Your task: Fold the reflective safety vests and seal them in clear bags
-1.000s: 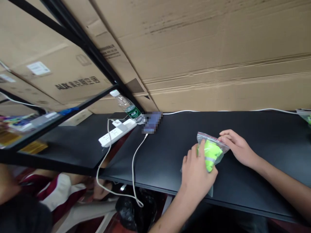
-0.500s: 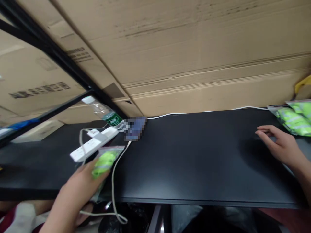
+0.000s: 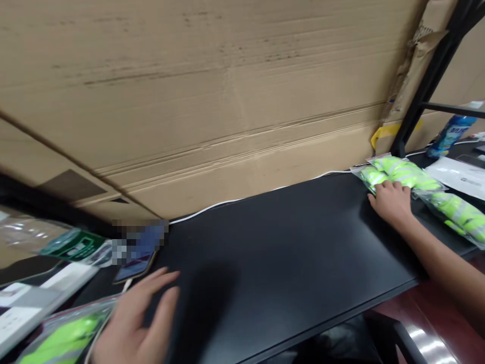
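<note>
My left hand (image 3: 138,318) is open, thumb and fingers apart, slightly blurred above the table's left part. Beside it, at the lower left, lies a bagged neon-green reflective vest (image 3: 62,339), which the hand does not grip. My right hand (image 3: 392,205) is closed over the near edge of another bagged reflective vest (image 3: 401,172) at the table's back right; its fingertips are partly hidden against the plastic. A further bagged vest (image 3: 460,212) lies right of that hand, partly behind the forearm.
The black table (image 3: 265,263) backs onto a tall cardboard sheet (image 3: 242,101). At left are a phone (image 3: 138,260) with a cable, a power strip (image 3: 45,298) and a green-labelled bottle (image 3: 76,245). A blue bottle (image 3: 452,131) and white packet (image 3: 460,174) lie beyond the right frame post (image 3: 428,76).
My view has swung right. My left hand has let go of the bagged vest and come away open. My right hand has reached onto the bagged vests at the back right.
</note>
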The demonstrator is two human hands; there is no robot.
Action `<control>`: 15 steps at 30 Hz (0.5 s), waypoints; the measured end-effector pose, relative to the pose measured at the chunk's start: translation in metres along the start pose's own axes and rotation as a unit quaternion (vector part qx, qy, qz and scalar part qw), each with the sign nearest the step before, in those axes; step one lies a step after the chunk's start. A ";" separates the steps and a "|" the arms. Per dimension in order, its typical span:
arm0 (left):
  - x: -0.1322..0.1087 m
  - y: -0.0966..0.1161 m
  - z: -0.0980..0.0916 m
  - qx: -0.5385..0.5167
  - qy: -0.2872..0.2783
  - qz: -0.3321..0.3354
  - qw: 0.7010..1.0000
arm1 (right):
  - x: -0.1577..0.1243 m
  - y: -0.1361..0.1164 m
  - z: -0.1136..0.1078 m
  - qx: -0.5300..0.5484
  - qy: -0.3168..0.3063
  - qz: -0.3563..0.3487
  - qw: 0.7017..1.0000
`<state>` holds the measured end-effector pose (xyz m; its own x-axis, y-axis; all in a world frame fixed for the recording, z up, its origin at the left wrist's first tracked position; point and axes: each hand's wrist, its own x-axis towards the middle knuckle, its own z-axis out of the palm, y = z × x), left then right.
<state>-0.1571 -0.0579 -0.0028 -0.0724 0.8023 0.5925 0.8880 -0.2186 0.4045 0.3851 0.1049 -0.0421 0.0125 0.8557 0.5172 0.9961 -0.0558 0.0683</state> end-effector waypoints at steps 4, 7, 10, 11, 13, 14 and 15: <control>0.020 0.038 0.071 -0.137 -0.142 0.034 0.980 | -0.004 -0.014 -0.001 0.056 -0.029 -0.098 0.993; 0.038 0.073 0.114 -0.256 -0.240 -0.052 0.935 | -0.020 -0.043 -0.008 0.125 -0.035 -0.199 0.971; 0.057 0.094 0.148 -0.409 -0.236 -0.252 0.845 | -0.035 -0.076 -0.013 0.208 -0.042 -0.304 0.929; 0.063 0.097 0.156 -0.424 -0.228 -0.279 0.831 | -0.038 -0.086 -0.014 0.233 -0.042 -0.326 0.915; 0.071 0.097 0.167 -0.448 -0.226 -0.324 0.802 | -0.040 -0.103 -0.012 0.274 -0.036 -0.340 0.899; 0.072 0.095 0.168 -0.461 -0.224 -0.342 0.787 | -0.039 -0.110 -0.011 0.289 -0.032 -0.336 0.896; 0.073 0.093 0.168 -0.477 -0.218 -0.358 0.772 | -0.037 -0.117 -0.009 0.301 -0.028 -0.328 0.895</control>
<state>-0.0039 0.0734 -0.0391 -0.0452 0.9727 -0.2277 -0.0632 0.2247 0.9724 0.2678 0.0750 -0.0611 -0.6052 0.6275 0.4899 0.6562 0.7416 -0.1391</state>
